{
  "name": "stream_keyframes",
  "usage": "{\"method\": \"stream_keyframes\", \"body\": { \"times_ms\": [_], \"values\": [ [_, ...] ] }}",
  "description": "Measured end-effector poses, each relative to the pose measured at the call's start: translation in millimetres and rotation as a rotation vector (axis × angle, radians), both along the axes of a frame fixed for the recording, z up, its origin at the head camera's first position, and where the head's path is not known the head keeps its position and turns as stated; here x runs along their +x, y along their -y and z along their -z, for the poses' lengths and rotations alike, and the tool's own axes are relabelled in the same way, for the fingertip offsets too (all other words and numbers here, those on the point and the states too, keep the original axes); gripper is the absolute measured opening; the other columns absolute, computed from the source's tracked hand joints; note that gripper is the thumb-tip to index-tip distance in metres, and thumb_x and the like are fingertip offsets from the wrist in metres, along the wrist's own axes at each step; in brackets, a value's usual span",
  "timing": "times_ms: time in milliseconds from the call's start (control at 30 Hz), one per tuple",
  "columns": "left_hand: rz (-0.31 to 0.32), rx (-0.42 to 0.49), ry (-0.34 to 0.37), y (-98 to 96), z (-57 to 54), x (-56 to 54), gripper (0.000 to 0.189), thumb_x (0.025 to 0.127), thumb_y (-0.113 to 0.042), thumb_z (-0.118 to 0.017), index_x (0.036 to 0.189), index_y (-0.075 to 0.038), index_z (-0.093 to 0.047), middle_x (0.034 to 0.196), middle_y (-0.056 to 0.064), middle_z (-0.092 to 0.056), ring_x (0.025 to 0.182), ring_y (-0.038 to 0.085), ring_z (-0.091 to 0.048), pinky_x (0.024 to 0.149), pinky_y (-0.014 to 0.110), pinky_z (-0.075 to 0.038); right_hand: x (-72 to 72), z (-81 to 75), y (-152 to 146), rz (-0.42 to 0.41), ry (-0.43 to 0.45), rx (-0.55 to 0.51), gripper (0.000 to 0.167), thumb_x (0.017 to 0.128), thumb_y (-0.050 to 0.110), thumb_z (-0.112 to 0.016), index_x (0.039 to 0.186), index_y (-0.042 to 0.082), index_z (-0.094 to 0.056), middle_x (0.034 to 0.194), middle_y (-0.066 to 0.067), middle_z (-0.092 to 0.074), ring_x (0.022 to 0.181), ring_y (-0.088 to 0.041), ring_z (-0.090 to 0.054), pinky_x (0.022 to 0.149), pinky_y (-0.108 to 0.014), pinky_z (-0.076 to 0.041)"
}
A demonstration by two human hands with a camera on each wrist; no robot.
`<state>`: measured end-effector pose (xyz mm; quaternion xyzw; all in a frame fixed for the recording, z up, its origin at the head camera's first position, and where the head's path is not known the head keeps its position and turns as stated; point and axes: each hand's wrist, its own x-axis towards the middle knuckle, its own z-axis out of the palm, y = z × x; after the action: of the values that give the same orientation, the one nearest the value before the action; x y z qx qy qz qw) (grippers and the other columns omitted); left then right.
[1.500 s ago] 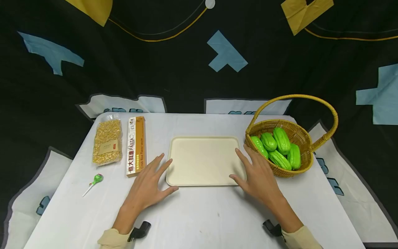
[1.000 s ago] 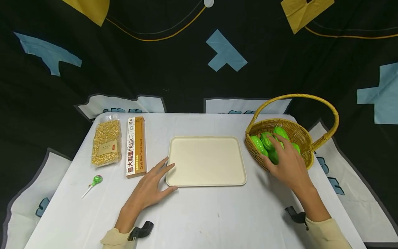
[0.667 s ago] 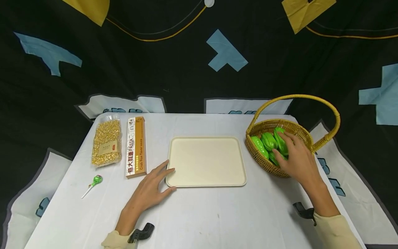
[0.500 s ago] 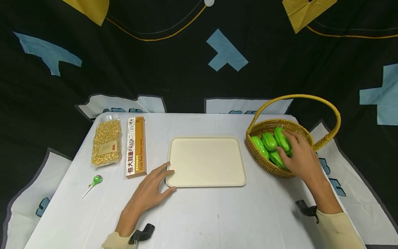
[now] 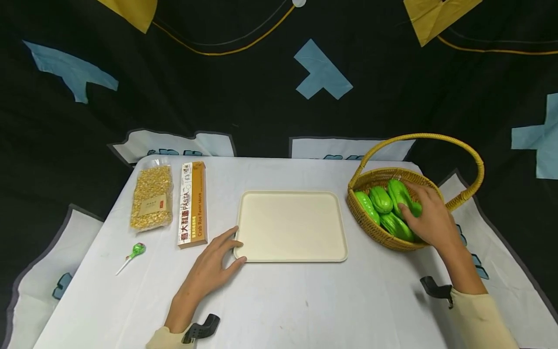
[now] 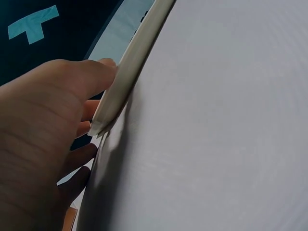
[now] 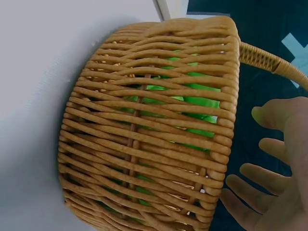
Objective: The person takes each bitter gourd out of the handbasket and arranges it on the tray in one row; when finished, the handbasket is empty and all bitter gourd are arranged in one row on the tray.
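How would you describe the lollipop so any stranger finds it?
On the white table, look left past the cream tray to the bag of yellow kernels. The lollipop lies on its near side, the only thing with a green head on a white stick.

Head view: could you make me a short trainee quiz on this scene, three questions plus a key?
1. Which hand is over the wicker basket that holds the green vegetables?

2. True or false: the pasta box lies between the bag of yellow kernels and the tray.

3. Where is the lollipop?
A) In the wicker basket
B) On the tray
C) On the white cloth, nearer the person than the bag of yellow kernels

Key: 1. The right hand. 2. True. 3. C.
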<state>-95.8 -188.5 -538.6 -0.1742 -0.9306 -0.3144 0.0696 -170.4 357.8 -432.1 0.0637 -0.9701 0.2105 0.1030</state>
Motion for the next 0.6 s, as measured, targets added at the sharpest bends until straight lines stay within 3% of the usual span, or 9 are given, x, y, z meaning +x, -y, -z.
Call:
{"method": "stream_keyframes", "body": {
  "times_ms": [600],
  "values": [
    [-0.031,0.024,0.023,-0.6,4.8,-0.8,0.034,0.094,-0.031,-0.086,0.121,-0.014,-0.075,0.166,0.004,-0.049,0.150,0.035,-0.049,0.120,0.057,-0.045,-20.3,11.6,-6.8,0.007,0.068,-0.048,0.067,0.103,0.024,-0.072,0.160,0.003,-0.044,0.154,-0.036,-0.047,0.136,-0.060,-0.046,0.107,-0.082,-0.038]
  ]
}}
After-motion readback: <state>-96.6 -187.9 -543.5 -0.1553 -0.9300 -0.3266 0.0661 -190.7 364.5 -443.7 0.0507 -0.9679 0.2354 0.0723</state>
